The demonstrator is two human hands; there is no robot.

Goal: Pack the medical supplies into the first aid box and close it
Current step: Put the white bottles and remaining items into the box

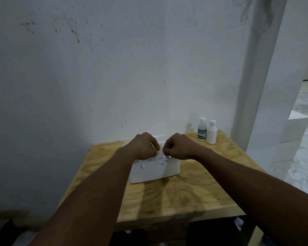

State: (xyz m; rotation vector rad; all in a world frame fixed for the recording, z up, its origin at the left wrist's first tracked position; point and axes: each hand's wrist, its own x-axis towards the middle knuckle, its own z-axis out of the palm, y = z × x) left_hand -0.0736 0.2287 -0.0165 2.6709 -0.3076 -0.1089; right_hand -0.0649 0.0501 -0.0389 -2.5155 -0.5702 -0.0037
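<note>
A white plastic first aid box (155, 171) stands in the middle of the wooden table (167, 197). Both of my hands rest on its top. My left hand (144, 146) is curled over the left part of the lid, with a thin yellow sliver showing by its fingers. My right hand (178, 146) is curled beside it, fingertips pinching at the white latch area on the front rim. What the fingers grip is mostly hidden. Two small bottles stand at the table's far right: one with a green label (202, 129), one plain white (211, 132).
The table stands against a stained white wall. A white pillar (252, 86) rises just right of the table, with open tiled floor beyond it. Dark clutter lies under and left of the table.
</note>
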